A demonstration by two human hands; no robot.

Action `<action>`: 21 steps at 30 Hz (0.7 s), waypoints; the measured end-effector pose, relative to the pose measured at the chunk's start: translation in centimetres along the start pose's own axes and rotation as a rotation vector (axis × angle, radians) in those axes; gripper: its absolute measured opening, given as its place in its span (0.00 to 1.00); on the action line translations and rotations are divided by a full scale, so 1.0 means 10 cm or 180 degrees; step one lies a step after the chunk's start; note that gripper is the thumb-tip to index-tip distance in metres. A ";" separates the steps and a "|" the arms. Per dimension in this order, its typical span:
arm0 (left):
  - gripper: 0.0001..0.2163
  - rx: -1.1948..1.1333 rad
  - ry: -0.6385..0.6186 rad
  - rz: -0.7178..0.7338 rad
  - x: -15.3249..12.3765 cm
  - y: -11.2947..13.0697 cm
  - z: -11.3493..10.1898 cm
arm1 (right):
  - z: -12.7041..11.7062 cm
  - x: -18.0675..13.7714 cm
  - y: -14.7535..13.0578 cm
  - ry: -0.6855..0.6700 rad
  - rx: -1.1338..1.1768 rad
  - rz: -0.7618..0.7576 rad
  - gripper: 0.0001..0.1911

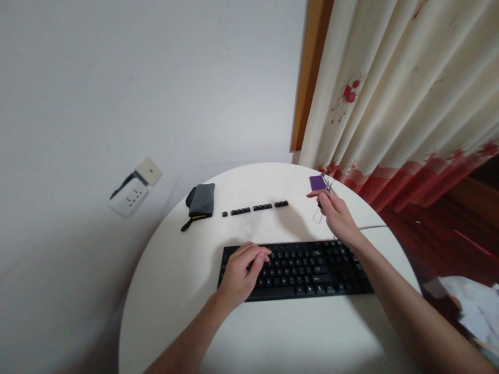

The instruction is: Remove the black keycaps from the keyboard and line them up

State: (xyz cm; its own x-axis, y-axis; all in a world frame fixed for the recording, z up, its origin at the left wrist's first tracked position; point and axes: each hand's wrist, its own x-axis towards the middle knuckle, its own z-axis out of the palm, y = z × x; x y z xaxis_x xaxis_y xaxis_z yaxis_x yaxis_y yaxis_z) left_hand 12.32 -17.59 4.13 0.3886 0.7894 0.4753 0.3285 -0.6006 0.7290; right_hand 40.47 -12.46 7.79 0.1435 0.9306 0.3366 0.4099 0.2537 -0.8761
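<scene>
A black keyboard (307,270) lies on the round white table (179,291). My left hand (241,272) rests on the keyboard's left end, fingers curled over the keys, holding nothing. Beyond the keyboard's right end, my right hand (335,213) is closed in a pinch on a small dark thing I cannot make out, next to a clear plastic piece (317,216). Just past it lie a purple item (317,182) and a thin metal tool (328,183). A row of loose black keycaps (255,208) sits behind the keyboard.
A grey pouch with a black strap (201,201) lies at the table's back left. A wall socket (130,198) hangs loose on the white wall. Cream and red curtains (405,104) hang at the right. A cable (372,227) runs off the table's right edge.
</scene>
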 end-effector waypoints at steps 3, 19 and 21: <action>0.09 0.0015 -0.0012 -0.0004 0.00 -0.01 0.00 | -0.08 -0.21 0.00 -0.0095 0.0272 0.0169 0.21; 0.09 0.0152 -0.0078 -0.0006 0.03 0.00 0.00 | -0.19 -0.44 0.09 -0.0985 -0.0416 -0.0375 0.13; 0.09 0.0166 -0.0101 -0.0026 0.03 -0.01 0.00 | -0.21 -0.43 0.11 -0.1014 -0.0442 -0.0416 0.13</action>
State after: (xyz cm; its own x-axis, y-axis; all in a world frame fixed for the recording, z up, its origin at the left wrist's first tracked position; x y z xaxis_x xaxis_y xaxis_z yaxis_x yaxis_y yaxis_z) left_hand 12.42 -17.34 4.16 0.4125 0.7904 0.4529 0.3760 -0.6006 0.7056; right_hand 42.26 -16.72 6.08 -0.1968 0.9337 0.2991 0.5278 0.3580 -0.7702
